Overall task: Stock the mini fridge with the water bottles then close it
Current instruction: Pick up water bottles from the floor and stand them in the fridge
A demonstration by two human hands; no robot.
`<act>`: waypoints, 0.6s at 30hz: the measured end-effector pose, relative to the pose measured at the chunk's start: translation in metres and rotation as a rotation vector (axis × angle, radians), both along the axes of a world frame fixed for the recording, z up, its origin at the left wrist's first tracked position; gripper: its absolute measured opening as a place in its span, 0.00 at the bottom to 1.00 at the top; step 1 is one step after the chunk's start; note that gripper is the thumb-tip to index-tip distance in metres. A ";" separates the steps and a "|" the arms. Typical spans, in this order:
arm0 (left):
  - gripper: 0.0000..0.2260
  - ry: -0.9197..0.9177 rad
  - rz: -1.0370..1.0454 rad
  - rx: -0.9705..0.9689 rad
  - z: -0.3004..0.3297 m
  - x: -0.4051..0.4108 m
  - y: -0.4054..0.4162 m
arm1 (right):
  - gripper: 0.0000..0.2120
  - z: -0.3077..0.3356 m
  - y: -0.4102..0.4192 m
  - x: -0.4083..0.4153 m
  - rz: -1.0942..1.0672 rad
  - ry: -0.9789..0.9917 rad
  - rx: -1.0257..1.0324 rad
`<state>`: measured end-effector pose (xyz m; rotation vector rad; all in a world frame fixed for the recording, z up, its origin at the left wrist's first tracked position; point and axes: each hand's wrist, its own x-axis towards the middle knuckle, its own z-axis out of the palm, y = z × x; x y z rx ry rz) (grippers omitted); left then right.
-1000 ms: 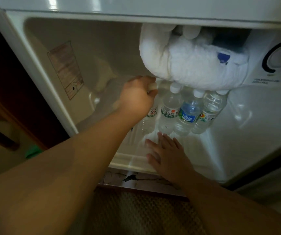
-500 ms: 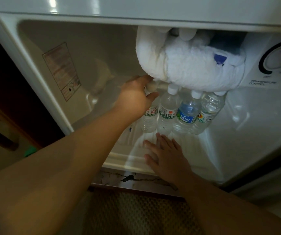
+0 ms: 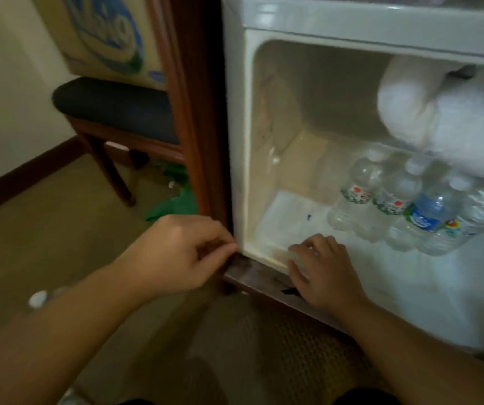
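- Progress: four water bottles already stand in a row on my mini fridge's floor, at the right, under a thick frost mass; the left half of the floor is bare. I judge stocking partly done, and the closing step not yet begun, since the cavity is open to view and no door shows.
- Left hand: outside the fridge at its lower-left corner, fingers loosely curled with thumb meeting fingertips, gripping nothing that I can make out.
- Right hand: lying palm down on the fridge's front sill, fingers bent, holding no bottle.
- Remaining supply: one white-capped bottle lies on the carpet beside my left forearm; I judge it is next to go in. Whether more remain cannot be told.
- Surroundings: a wooden chair and a green bag sit left of the fridge.
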<state>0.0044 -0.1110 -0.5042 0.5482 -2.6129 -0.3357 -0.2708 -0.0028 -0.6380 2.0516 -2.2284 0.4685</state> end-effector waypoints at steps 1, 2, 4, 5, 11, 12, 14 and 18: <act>0.03 0.000 0.065 -0.020 -0.001 0.026 0.000 | 0.14 0.003 -0.005 0.022 0.144 0.001 -0.038; 0.03 -0.003 0.149 -0.028 -0.002 0.057 0.002 | 0.13 0.005 -0.012 0.049 0.292 -0.007 -0.069; 0.04 -0.007 0.340 0.006 -0.006 0.116 0.008 | 0.12 0.009 -0.024 0.102 0.530 -0.054 -0.086; 0.05 -0.010 0.434 0.028 -0.009 0.143 0.012 | 0.11 0.008 -0.030 0.127 0.616 -0.078 -0.060; 0.13 -0.172 1.045 0.301 -0.033 0.262 0.039 | 0.19 -0.002 -0.061 0.251 0.772 -0.109 0.375; 0.16 -0.194 1.123 0.348 -0.041 0.279 0.044 | 0.20 -0.007 -0.064 0.270 0.772 -0.087 0.445; 0.19 -0.237 1.251 0.411 -0.060 0.311 0.055 | 0.23 -0.021 -0.068 0.310 0.776 -0.093 0.589; 0.26 -0.413 1.471 0.626 -0.099 0.347 0.072 | 0.38 -0.063 -0.063 0.381 0.665 -0.148 0.854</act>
